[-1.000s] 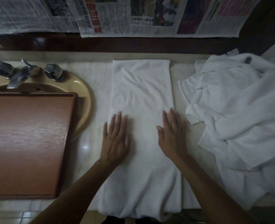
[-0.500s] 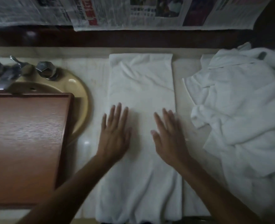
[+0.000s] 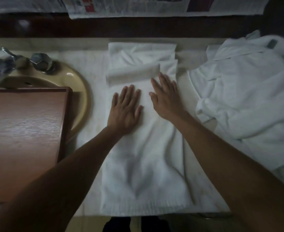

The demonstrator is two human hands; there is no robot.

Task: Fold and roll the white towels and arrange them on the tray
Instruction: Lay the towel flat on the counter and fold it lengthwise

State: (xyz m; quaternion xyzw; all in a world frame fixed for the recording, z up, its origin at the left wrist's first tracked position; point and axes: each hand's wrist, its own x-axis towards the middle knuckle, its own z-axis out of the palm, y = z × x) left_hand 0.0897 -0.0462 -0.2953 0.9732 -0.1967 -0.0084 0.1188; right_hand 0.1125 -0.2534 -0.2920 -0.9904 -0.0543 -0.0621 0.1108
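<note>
A long white towel [image 3: 144, 158], folded into a narrow strip, lies lengthwise on the pale counter. My left hand [image 3: 125, 109] lies flat on its middle with straight fingers. My right hand [image 3: 165, 96] presses flat beside it, fingertips touching a raised crease or fold [image 3: 132, 73] that runs across the towel's far part. The brown wooden tray [image 3: 24, 139] sits at the left, over the sink, with nothing on the part I see.
A pile of crumpled white towels [image 3: 248, 91] fills the right side of the counter. A beige sink [image 3: 77, 91] with chrome taps [image 3: 41, 61] is partly under the tray. Newspaper sheets [image 3: 137, 5] hang along the dark back wall.
Both hands have slid away from me along the towel. A raised fold has appeared across the towel's far part in front of the fingertips. The camera has moved closer.
</note>
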